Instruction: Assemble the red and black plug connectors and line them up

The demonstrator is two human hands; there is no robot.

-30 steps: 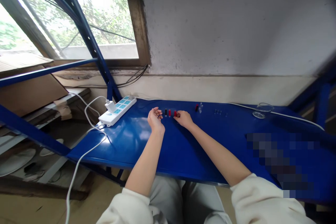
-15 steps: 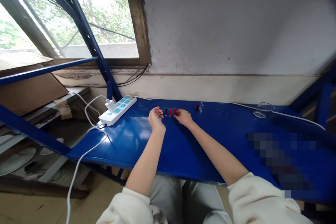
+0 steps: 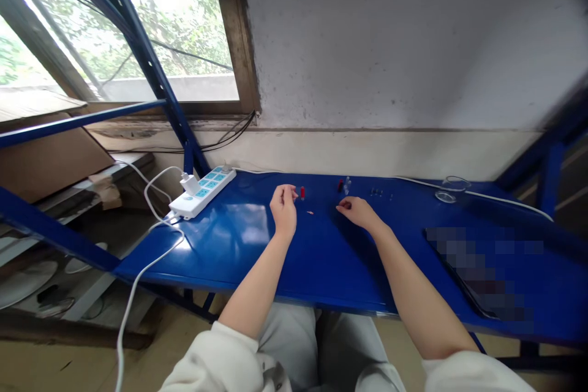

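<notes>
My left hand [image 3: 283,209] has its fingers curled and pressed together at the near left of a small upright red cylinder [image 3: 302,192]. Whatever lies between those fingertips is hidden. On the blue tabletop [image 3: 321,257], a tiny orange-pink piece [image 3: 310,212] lies between my two hands. My right hand [image 3: 361,213] is farther right, thumb and fingers closed together low over the table; I cannot make out anything in them. Just beyond it are a dark red piece [image 3: 340,185] and several small clear pieces [image 3: 347,185].
A white power strip [image 3: 202,193] with a plugged-in adapter stands at left, its cable hanging over the edge. Several tiny clear parts [image 3: 376,192] lie right of centre. A round clear object [image 3: 445,196] sits by the wall cable. A dark flat object [image 3: 478,275], partly blurred, lies at right.
My right hand has left the row of cylinders and moved right. My left hand has come closer to the row, its fingers now closed. One red cylinder shows, and the orange-pink piece is visible.
</notes>
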